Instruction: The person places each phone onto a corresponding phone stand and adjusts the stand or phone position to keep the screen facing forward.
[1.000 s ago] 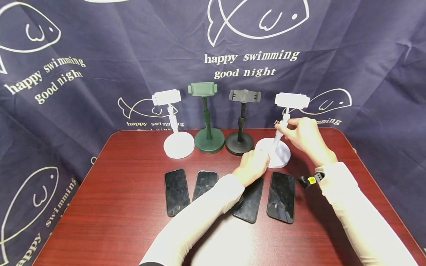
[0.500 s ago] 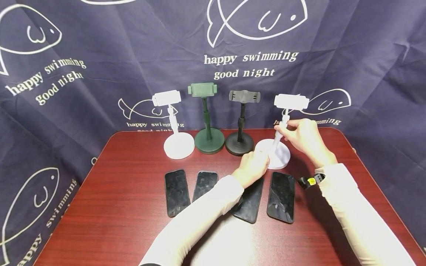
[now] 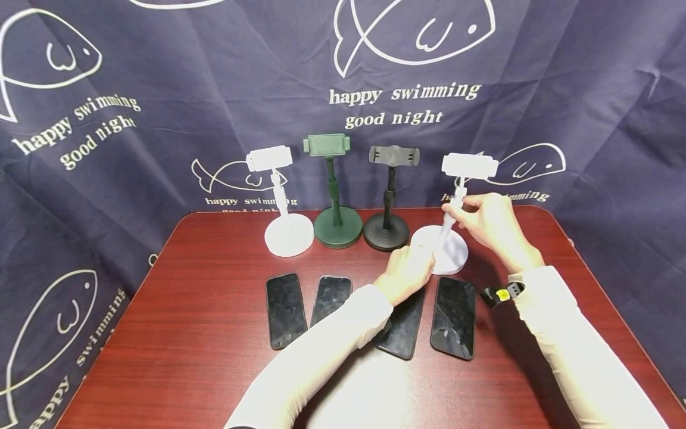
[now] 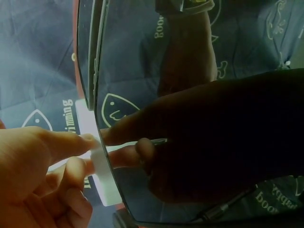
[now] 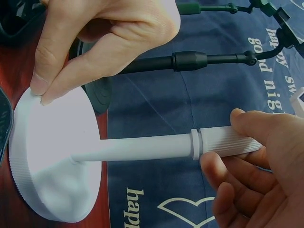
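Observation:
At the right of the head view stands a white phone stand (image 3: 469,165) with a round base (image 5: 57,156) and a slim upright pole. My left hand (image 3: 409,266) pinches the near left rim of that base between thumb and fingertip. On the same stand, my right hand (image 3: 490,221) grips the ribbed collar (image 5: 228,141) partway up the pole, thumb on one side and fingers on the other. A dark glossy phone (image 4: 199,142) fills much of the left wrist view and mirrors the left hand.
A black stand (image 3: 387,232), a green stand (image 3: 337,227) and another white stand (image 3: 289,235) line the back of the red table (image 3: 177,333). Several black phones lie in front, among them the leftmost phone (image 3: 286,310) and the rightmost phone (image 3: 453,319). A printed cloth (image 3: 257,71) hangs behind.

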### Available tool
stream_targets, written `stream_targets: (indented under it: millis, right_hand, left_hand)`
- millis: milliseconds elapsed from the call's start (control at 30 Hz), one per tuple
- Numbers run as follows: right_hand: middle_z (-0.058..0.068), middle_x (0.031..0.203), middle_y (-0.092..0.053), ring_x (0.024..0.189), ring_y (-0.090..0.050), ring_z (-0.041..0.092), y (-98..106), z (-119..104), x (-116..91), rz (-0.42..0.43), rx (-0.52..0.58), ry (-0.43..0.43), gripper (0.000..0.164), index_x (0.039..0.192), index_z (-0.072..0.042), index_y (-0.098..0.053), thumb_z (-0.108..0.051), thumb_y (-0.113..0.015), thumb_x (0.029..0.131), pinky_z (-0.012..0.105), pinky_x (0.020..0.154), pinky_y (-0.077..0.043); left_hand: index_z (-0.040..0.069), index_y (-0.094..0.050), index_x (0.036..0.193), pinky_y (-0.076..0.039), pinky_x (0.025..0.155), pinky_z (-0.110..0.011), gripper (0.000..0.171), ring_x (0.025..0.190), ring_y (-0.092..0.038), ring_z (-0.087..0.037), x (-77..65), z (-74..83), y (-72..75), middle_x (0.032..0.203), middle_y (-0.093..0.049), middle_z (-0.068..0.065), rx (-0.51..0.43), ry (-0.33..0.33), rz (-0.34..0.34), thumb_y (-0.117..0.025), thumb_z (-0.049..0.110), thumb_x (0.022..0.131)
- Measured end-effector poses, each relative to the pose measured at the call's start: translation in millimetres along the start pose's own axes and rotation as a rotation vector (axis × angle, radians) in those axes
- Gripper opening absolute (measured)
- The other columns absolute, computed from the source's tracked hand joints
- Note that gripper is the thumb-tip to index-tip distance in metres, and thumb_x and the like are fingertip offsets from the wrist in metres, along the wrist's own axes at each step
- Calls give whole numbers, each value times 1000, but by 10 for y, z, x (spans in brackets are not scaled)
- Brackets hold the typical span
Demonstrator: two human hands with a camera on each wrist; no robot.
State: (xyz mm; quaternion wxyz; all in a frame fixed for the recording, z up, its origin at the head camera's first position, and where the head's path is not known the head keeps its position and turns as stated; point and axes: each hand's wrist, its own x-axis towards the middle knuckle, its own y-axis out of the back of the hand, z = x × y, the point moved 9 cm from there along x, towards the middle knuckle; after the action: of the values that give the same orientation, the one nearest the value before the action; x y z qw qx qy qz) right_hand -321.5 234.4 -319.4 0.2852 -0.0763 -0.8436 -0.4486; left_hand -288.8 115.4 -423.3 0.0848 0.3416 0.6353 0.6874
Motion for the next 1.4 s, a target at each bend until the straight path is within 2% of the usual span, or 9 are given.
stream_targets:
  millis: [100,233,400,467,533,633,733,1033,1400]
  right_hand:
    - [3,53,-68,61,-72,30,-1,-6,-6,-1,-1,6,33,60,-13,-71,-26,-80,89,37,67,-41]
    - [1,52,-67,59,-72,24,-2,-7,-12,0,-5,10,31,61,-14,-71,-26,-80,89,37,67,-41]
    - [-1,50,-67,53,-58,-11,15,-6,-16,8,-2,17,31,60,-16,-71,-26,-81,88,36,67,-39]
    - [-2,50,-66,53,-56,-13,20,-5,-24,10,-1,18,31,60,-17,-71,-27,-81,87,35,67,-39]
    - [-2,51,-67,54,-62,-4,18,-8,-31,8,-2,17,30,61,-18,-72,-27,-81,88,34,66,-39]
    - [0,52,-68,58,-71,20,13,-16,-40,6,3,16,28,63,-16,-73,-27,-81,88,35,67,-39]
    - [2,53,-68,61,-72,30,11,-24,-41,7,13,17,28,65,-14,-74,-27,-80,89,38,68,-39]
    - [3,53,-68,64,-71,33,31,-50,-50,19,6,31,32,60,-14,-69,-25,-80,88,43,66,-37]
    - [3,54,-68,66,-73,33,5,-22,-58,10,12,17,25,67,-14,-75,-26,-80,88,44,68,-38]
  left_hand:
    - [19,-70,83,-56,53,-30,23,65,-71,-15,-5,5,-6,73,-68,3,0,4,-24,-60,28,102]
    - [18,-69,83,-55,53,-30,23,65,-71,-15,-11,10,-11,73,-68,3,6,1,-19,-60,28,102]
    - [19,-69,84,-56,54,-30,22,67,-72,-15,-17,17,-22,74,-69,4,3,-1,-33,-61,29,101]
    - [19,-69,84,-56,54,-30,21,67,-72,-15,-21,22,-29,74,-69,4,2,-2,-40,-61,28,101]
    - [19,-69,83,-55,54,-30,21,67,-72,-15,-28,27,-31,74,-69,4,-1,-5,-42,-61,28,101]
    - [19,-70,84,-55,53,-30,23,66,-71,-15,-41,37,-25,74,-69,4,5,-13,-35,-60,29,102]
    - [19,-70,84,-55,53,-30,23,65,-71,-15,-52,41,-15,73,-69,4,10,-16,-23,-60,29,102]
    - [19,-69,81,-53,51,-29,23,63,-70,-15,-67,48,27,71,-68,4,18,-24,34,-63,29,100]
    - [19,-68,80,-53,51,-30,23,62,-70,-16,-68,28,0,69,-66,4,-14,-12,16,-63,28,100]
